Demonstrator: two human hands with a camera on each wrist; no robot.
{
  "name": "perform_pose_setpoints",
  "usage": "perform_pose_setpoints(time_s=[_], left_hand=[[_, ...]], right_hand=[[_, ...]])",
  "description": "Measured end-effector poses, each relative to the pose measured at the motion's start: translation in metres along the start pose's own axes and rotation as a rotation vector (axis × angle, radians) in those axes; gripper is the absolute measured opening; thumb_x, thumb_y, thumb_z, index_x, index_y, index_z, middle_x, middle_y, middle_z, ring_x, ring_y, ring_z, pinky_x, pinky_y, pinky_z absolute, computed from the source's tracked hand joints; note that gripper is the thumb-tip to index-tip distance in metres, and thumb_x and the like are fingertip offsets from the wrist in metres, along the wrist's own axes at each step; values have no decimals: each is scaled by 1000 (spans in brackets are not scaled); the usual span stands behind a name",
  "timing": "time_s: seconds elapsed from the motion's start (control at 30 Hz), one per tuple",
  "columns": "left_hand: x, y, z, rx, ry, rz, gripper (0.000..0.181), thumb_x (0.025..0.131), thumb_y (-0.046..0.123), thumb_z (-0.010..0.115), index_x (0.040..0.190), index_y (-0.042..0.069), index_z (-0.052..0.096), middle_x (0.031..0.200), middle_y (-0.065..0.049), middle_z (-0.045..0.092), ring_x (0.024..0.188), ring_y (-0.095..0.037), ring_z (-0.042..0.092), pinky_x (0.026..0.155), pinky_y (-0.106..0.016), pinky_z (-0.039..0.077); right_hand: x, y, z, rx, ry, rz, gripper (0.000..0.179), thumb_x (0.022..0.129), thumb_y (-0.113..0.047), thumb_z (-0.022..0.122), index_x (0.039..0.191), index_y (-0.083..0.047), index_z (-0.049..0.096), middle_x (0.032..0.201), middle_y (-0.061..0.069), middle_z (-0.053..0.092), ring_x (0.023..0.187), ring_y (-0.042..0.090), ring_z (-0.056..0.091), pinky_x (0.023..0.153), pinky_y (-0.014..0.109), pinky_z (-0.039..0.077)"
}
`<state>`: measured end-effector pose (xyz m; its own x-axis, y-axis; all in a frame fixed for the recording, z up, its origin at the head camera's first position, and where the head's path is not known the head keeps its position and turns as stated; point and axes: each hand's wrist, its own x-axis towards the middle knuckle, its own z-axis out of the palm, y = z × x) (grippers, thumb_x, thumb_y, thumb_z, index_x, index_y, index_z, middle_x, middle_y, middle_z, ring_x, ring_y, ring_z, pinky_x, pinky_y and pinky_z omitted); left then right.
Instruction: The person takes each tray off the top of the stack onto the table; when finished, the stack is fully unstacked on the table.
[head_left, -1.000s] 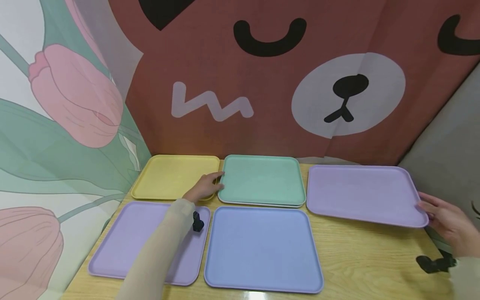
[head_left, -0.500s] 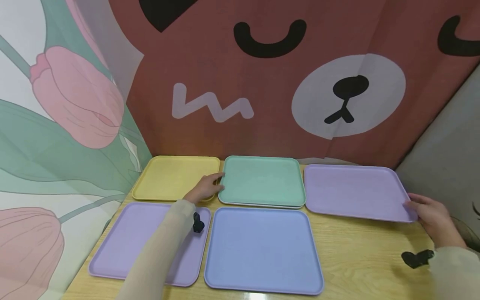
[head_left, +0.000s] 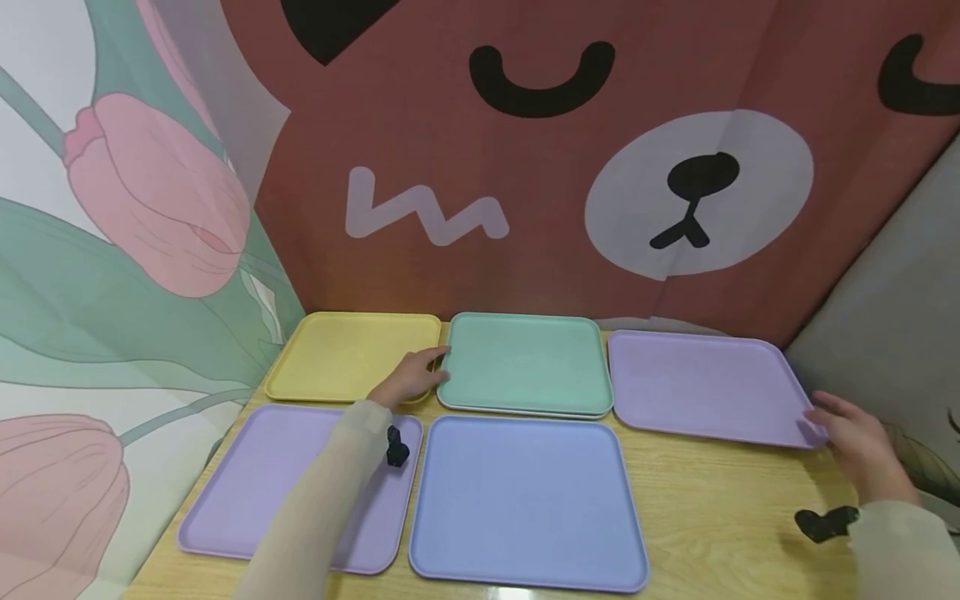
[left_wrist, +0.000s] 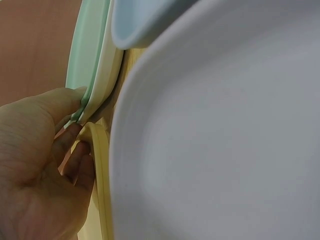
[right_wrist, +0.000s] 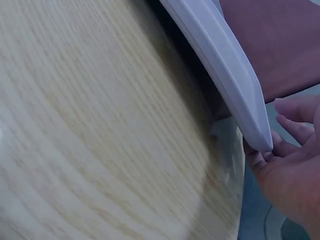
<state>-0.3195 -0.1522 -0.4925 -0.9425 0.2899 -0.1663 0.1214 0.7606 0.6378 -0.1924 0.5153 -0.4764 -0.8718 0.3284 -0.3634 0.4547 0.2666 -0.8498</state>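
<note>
A light purple tray (head_left: 705,387) lies at the back right; in the right wrist view its near corner stands raised over the tabletop. My right hand (head_left: 862,446) holds that corner, with bent fingers against it and the thumb side apart. The teal tray (head_left: 528,362) sits at the back middle on a pale tray whose edge shows beneath. My left hand (head_left: 408,377) touches the stack's left edge with thumb and index finger spread apart; the other fingers bend beside the yellow tray (head_left: 341,354).
In front lie a second purple tray (head_left: 255,475), partly under my left forearm, and a blue tray (head_left: 528,500). The wooden table (head_left: 712,508) meets a printed cloth (head_left: 480,275) behind. A grey panel (head_left: 892,275) stands at right.
My right hand has brought the purple tray leftward up to the teal stack, and the tray has shifted to a flatter position. My left hand stays at the stack's edge.
</note>
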Motion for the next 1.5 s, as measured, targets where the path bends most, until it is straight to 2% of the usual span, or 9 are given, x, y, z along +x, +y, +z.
perform_pose_setpoints(time_s=[0.17, 0.3, 0.6, 0.83, 0.97, 1.1, 1.23, 1.37, 1.5], left_hand=[[0, 0, 0, -9, 2, -3, 60, 101, 29, 63, 157, 19, 41, 161, -9, 38, 152, -37, 24, 122, -56, 21], [0, -1, 1, -7, 2, -4, 60, 101, 28, 63, 157, 18, 41, 161, -10, 38, 151, -37, 24, 122, -57, 21], [0, -2, -1, 12, 12, 8, 60, 101, 28, 62, 157, 19, 40, 161, -9, 38, 151, -38, 25, 122, -56, 22], [1, -1, 0, 6, 6, 10, 60, 102, 28, 62, 157, 19, 41, 161, -9, 38, 152, -37, 24, 122, -55, 21], [1, -1, 2, 3, 0, 9, 60, 102, 29, 62, 157, 20, 40, 162, -9, 37, 152, -36, 23, 122, -56, 21], [1, -2, 2, 12, -3, 6, 60, 102, 30, 61, 157, 20, 40, 162, -8, 37, 152, -36, 23, 122, -55, 21], [0, -2, 2, 13, 0, 8, 60, 102, 30, 61, 157, 20, 40, 162, -9, 37, 152, -37, 23, 122, -56, 21], [1, -2, 3, 9, 1, 16, 60, 102, 29, 62, 157, 20, 40, 162, -9, 38, 152, -36, 24, 122, -55, 22], [2, -3, 3, 13, 4, 24, 60, 102, 29, 62, 157, 20, 40, 161, -10, 38, 152, -36, 25, 122, -54, 23]], right_hand=[[-1, 10, 2, 159, 18, -26, 78, 105, -34, 52, 163, -15, 4, 169, -2, 10, 148, 3, 13, 124, 30, 5], [-2, 18, 3, 296, -1, -89, 83, 101, -33, 61, 164, -20, 9, 138, -24, 43, 127, -11, 36, 121, 17, 8], [-9, -2, 12, -158, 106, -165, 75, 104, -51, 45, 162, -10, 22, 152, -11, 41, 135, 14, 40, 117, 39, 31], [-6, -22, 41, 79, -50, -345, 27, 103, -25, 60, 130, -28, 57, 99, -39, 55, 85, -20, 57, 73, 7, 49], [-5, -31, 61, -50, -71, -396, 42, 104, -27, 59, 141, -9, 52, 100, -40, 51, 86, -18, 57, 74, 9, 50], [-4, -43, 83, -111, -115, -476, 60, 105, -21, 55, 147, 15, 34, 101, -38, 49, 90, -19, 54, 77, 10, 50], [-4, -54, 102, -128, -158, -503, 59, 105, -17, 54, 147, 18, 31, 104, -32, 51, 93, -16, 55, 79, 11, 52], [-4, -62, 119, -152, -175, -492, 58, 105, -15, 53, 149, 16, 31, 125, 8, 62, 93, -18, 53, 81, 14, 53], [-4, -67, 135, -153, -190, -463, 58, 105, -15, 52, 150, 15, 31, 144, 39, 41, 90, -19, 51, 82, 15, 53]])
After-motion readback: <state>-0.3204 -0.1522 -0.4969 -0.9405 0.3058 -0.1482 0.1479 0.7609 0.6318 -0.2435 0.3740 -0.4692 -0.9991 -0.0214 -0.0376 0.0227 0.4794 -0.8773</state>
